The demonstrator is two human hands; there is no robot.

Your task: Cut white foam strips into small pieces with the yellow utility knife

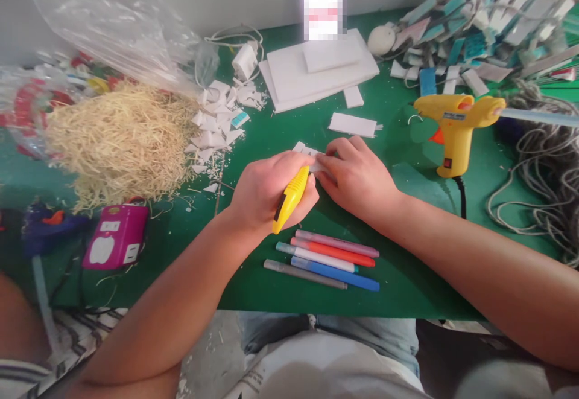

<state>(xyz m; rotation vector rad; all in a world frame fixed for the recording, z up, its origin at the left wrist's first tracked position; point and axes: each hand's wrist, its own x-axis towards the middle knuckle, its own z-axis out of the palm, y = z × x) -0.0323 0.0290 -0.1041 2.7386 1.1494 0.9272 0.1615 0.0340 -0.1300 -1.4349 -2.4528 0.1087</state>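
Observation:
My left hand [275, 189] is wrapped round a yellow utility knife [292, 198], its back end pointing down toward me. The blade end is hidden by my fingers. A small white foam board piece [304, 149] lies under my fingertips. From the right, my right hand [357, 172] grips the edge of that piece with curled fingers, close beside the left. Nearer to me lie several felt-tip pens [335, 250] in pink, orange, white, blue and grey. Just beyond my hands sits another cut foam board strip [353, 125].
Foam sheets [289, 79] are stacked at the back. A yellow glue gun [452, 130] lies right, near grey cord [538, 175] and heaped foam scraps [493, 31]. Left are straw-like shreds [122, 139], white offcuts [215, 121] and a magenta box [116, 237]. Another person's arm [18, 320] shows at lower left.

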